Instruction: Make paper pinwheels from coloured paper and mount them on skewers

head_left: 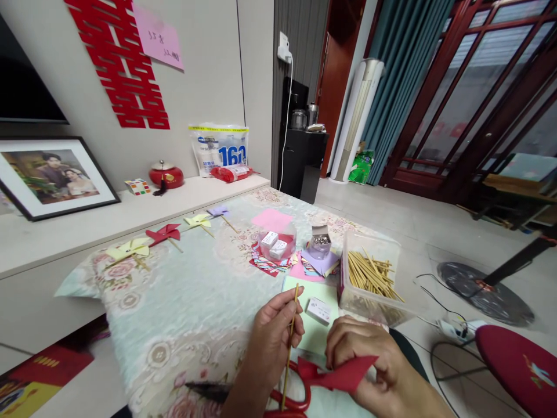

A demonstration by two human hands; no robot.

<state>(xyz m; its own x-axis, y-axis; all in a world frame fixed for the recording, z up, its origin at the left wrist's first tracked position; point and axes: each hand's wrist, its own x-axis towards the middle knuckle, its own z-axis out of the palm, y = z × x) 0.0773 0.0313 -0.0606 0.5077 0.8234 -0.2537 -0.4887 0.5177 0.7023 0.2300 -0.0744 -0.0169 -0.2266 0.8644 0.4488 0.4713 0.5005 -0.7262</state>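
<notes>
Stick point(289, 348) near upright in left hand point(272, 339) grip; right hand point(369, 360) pinches red pinwheel point(342, 374), tip pointing right.

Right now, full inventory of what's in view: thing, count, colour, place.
paper pinwheels: four, yellow, red, yellow, purple, in a row at the table's far left edge
clear round tub: one, holding small white boxes, table centre
loose paper sheets: several, pink, purple, patterned, under and around the tub
small clear jar: one, right of the tub
clear box of wooden sticks: one, tan sticks, table right
small white box: one, on a pale green sheet
red scissors: one, near edge, under the hands
floral tablecloth: one, pale green
framed photo: one, left shelf
left hand: holds a wooden stick upright
right hand: pinches folded red paper
</notes>
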